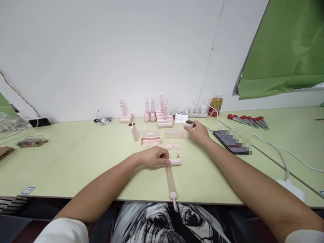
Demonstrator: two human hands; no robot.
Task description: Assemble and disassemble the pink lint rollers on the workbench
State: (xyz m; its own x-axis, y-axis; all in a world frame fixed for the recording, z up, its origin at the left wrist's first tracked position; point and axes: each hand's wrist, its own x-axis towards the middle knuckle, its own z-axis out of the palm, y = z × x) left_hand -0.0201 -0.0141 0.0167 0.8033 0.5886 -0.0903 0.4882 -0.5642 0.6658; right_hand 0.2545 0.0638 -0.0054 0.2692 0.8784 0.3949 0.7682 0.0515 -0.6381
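Roller (175, 162), pink, its clear handle (171, 180) pointing toward the person | left hand (154, 156) pinches it | right hand (200, 133) holds a white roll (187, 134) | phone (227, 141) lies near that hand

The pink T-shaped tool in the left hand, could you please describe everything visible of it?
The pink T-shaped tool looks plastic. Its pale pink head lies crosswise; a see-through handle points toward the person, ending in a pink cap and a narrow tip reaching past the table's near edge in this view. A small tab shows above the head's right end. The left hand grips near the joint, hiding the head's left part.
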